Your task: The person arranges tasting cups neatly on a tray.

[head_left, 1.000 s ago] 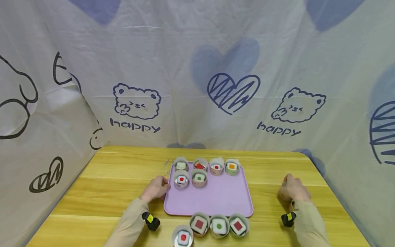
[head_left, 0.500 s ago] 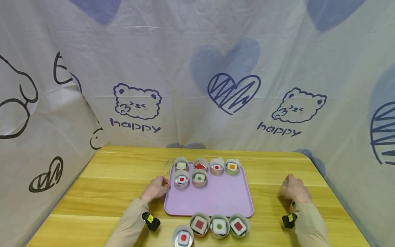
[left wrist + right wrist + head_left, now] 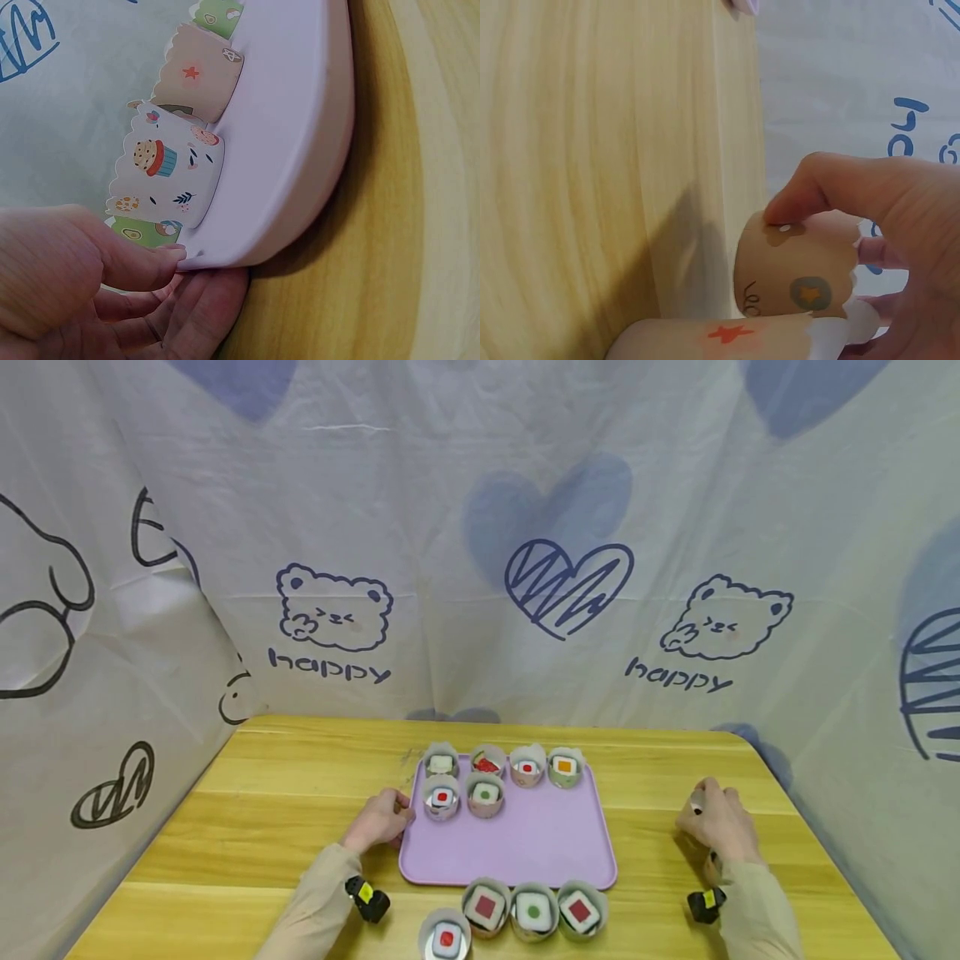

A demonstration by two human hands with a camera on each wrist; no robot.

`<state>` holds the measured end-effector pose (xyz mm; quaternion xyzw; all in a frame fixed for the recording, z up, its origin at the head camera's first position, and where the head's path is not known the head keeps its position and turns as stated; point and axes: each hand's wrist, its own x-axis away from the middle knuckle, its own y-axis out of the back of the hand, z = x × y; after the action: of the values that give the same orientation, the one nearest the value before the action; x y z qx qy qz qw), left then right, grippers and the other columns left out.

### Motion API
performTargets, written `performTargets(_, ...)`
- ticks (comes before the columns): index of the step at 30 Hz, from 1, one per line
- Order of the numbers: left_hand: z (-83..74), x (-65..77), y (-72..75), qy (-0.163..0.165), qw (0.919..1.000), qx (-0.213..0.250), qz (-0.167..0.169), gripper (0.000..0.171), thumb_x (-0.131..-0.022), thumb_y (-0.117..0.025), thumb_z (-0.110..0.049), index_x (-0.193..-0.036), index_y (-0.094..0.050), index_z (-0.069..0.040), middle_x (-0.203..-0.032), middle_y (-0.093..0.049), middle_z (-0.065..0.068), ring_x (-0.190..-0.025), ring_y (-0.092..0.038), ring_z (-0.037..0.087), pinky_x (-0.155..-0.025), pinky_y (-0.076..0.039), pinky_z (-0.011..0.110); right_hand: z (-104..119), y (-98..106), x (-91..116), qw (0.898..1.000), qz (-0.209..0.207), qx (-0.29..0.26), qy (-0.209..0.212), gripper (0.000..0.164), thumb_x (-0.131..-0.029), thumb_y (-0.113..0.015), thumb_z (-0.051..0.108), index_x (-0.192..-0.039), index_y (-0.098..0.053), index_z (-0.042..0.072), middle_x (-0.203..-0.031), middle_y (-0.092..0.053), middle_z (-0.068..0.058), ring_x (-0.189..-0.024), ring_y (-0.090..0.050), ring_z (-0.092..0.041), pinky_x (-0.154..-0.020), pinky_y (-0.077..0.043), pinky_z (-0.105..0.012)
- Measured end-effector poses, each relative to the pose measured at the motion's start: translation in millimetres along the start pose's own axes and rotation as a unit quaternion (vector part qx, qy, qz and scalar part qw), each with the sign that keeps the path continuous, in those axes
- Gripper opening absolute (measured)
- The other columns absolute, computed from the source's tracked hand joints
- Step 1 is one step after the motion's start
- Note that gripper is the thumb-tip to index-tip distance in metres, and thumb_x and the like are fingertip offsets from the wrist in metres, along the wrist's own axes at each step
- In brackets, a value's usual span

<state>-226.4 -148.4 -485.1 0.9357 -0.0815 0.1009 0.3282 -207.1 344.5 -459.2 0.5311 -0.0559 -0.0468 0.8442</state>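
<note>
Left hand (image 3: 377, 820): pinches the left edge of the purple tray (image 3: 547, 847).
Right hand (image 3: 722, 825): thumb and fingers round a brown paper cup (image 3: 787, 262), well right of the tray; can't tell if its base is off the table (image 3: 652, 877).
Spare cup (image 3: 712, 341): just beside the held cup, red star on its side.
Tray cups (image 3: 485, 795): 6 in 2 rows; 4 at back, 2 in front of them at left.
Near cups (image 3: 532, 912): 4, on the table at the tray's near side.
Work at the tray: looks like taking up a cup while steadying the tray; loading seems part done.
Held cup, next: probably calls for a level carry left, to the bare space beside the 2-cup row, with a light squeeze.
Left wrist view: thumb over the rim, fingers under; cup prints too, details lost in head view.
Right wrist view: cup's side plain, contents hidden; head view catches a sliver of them.
</note>
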Motion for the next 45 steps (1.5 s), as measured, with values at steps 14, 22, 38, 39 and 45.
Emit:
performTargets(14, -3.8, 1.4, 1.2, 0.009, 1.0, 0.0, 0.002, 0.024, -0.099, -0.054, -0.005, -0.116, -0.055, 0.012, -0.087, -0.063, 0.018, -0.066, -0.066, 0.02, -0.06, -0.06, 0.032, 12, 0, 5, 0.998, -0.048, -0.023, 0.018, 0.059, -0.082, -0.064, 0.023, -0.129, -0.045, -0.007, -0.117, -0.046, -0.038, -0.099, -0.054, -0.049, -0.079, -0.049, -0.061)
performTargets(22, -3.0, 1.9, 0.7, 0.01, 0.9999, 0.006, 0.006, 0.024, -0.1, -0.053, -0.005, -0.117, -0.054, 0.013, -0.088, -0.063, 0.019, -0.066, -0.066, 0.021, -0.06, -0.06, 0.033, 26, 0, 7, 0.997, -0.059, -0.013, 0.046, 0.06, -0.078, -0.068, 0.023, -0.126, -0.047, -0.008, -0.114, -0.05, -0.037, -0.096, -0.056, -0.046, -0.082, -0.05, -0.059)
performTargets(38, -0.8, 1.8, 0.3, 0.0, 1.0, 0.007, 0.002, 0.022, -0.099, -0.053, -0.003, -0.114, -0.054, 0.012, -0.087, -0.063, 0.02, -0.064, -0.067, 0.02, -0.059, -0.061, 0.034, 52, -1, 10, 0.995, -0.058, -0.028, 0.069, 0.057, -0.078, -0.069, 0.021, -0.126, -0.05, -0.003, -0.119, -0.051, -0.034, -0.098, -0.055, -0.043, -0.084, -0.048, -0.059)
performTargets(39, -1.0, 2.1, 0.4, -0.001, 1.0, 0.007, 0.002, 0.022, -0.099, -0.053, -0.003, -0.114, -0.054, 0.012, -0.087, -0.063, 0.02, -0.064, -0.067, 0.02, -0.059, -0.061, 0.034, 52, -1, 11, 0.995, -0.06, -0.029, 0.072, 0.057, -0.078, -0.069, 0.021, -0.126, -0.05, -0.003, -0.119, -0.051, -0.034, -0.099, -0.055, -0.044, -0.085, -0.048, -0.059)
performTargets(45, -1.9, 2.7, 0.5, -0.002, 1.0, 0.008, 0.003, 0.021, -0.099, -0.053, -0.003, -0.114, -0.054, 0.012, -0.087, -0.063, 0.02, -0.064, -0.067, 0.02, -0.059, -0.061, 0.034, 57, -2, 14, 0.993, -0.068, -0.032, 0.088, 0.055, -0.078, -0.07, 0.02, -0.125, -0.051, -0.002, -0.12, -0.052, -0.032, -0.101, -0.056, -0.044, -0.089, -0.046, -0.06)
